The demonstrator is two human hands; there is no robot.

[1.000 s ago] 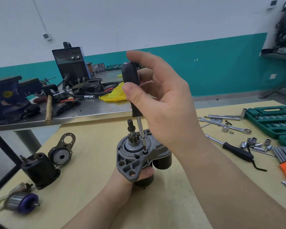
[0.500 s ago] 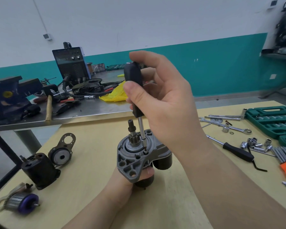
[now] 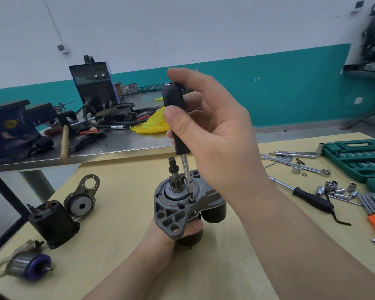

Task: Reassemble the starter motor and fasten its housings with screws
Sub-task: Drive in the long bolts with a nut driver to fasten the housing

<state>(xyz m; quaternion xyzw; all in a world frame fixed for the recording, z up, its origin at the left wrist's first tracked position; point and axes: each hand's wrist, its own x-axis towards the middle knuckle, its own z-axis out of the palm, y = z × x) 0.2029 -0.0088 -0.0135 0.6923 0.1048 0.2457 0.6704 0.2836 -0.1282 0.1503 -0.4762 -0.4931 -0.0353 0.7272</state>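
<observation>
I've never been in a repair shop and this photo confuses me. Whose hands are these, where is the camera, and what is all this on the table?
The camera sits on the person's head, looking down at their own hands. The left hand grips a starter motor upright on the wooden table. The right hand holds a screwdriver, tip on a screw in the grey housing. To the left lie a black motor casing and an armature; to the right, wrenches, sockets and a green tool case.

My grey starter motor (image 3: 175,210) stands upright on the table, pinion shaft up; my screwdriver (image 3: 178,124) tip sits in 1 housing screw (image 3: 191,199).
</observation>
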